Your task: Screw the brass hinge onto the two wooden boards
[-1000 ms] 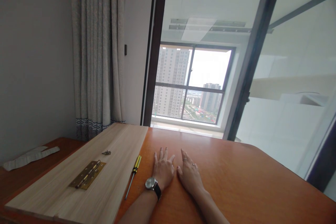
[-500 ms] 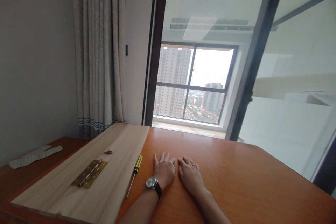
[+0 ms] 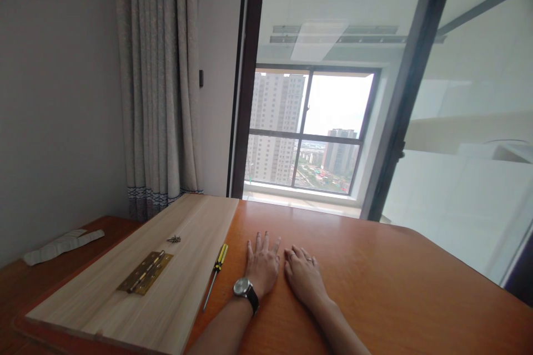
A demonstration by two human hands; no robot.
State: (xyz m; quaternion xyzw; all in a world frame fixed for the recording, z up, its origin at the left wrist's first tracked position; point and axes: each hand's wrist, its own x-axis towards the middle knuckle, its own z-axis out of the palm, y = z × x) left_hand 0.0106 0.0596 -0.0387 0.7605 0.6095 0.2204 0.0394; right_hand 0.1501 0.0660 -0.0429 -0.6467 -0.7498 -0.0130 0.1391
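My left hand, with a watch on its wrist, lies palm down on the orange-brown table, fingers spread. Just right of it rests my right hand, also flat on the table, a ring on one finger. Neither hand holds anything. Left of my left hand is a screwdriver with a yellow and black handle, lying beside a pale wooden board. On the board sit an opened brass hinge and a small pile of screws.
White crumpled strips lie at the table's far left. A grey curtain hangs behind the board. Beyond the table's back edge stand dark-framed glass panels, with a window further off.
My left hand's fingers have spread and stretched a little further forward. The right hand stays in nearly the same place. The whole view has shifted slightly.
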